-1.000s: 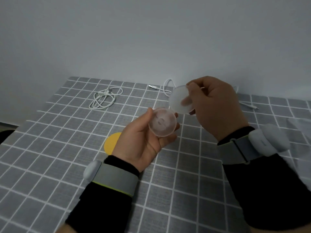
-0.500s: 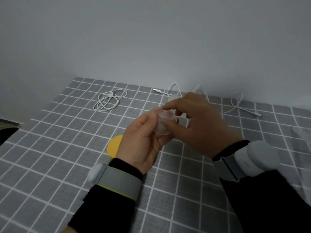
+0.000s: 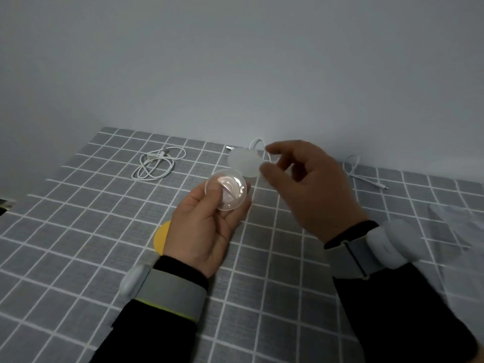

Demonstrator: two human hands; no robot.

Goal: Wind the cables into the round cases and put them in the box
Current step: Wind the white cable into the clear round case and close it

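The clear round case point(image 3: 225, 189) sits in the left hand point(image 3: 201, 226), held up over the middle of the table point(image 3: 78, 231). Its open side faces up. The thumb presses on its near rim and the fingers curl under it, so the hand is grasping it. Something pale shows through the clear wall, but it is hard to make out.

Just behind it is a frosted round piece point(image 3: 243, 162). Its right edge meets a fingertip of the right hand point(image 3: 309, 189). I cannot tell if the fingers pinch it or if it lies on the table. That hand hangs above the table with its back up, the fingers bent and the thumb reaching out toward the far side.

A white cable point(image 3: 255, 142) loops out from behind the frosted piece and the right hand, which hide most of it. More white cable point(image 3: 352, 166) shows to the right of the hand. I cannot tell if the two are one cable.

A coiled white cable point(image 3: 157, 163) lies apart on the far left of the table.

A yellow round thing point(image 3: 161, 237) peeks out from under the left hand. Grey bands point(image 3: 172, 292) wrap both wrists over black sleeves. A blurry clear thing point(image 3: 458, 226) lies at the right edge, cut off.
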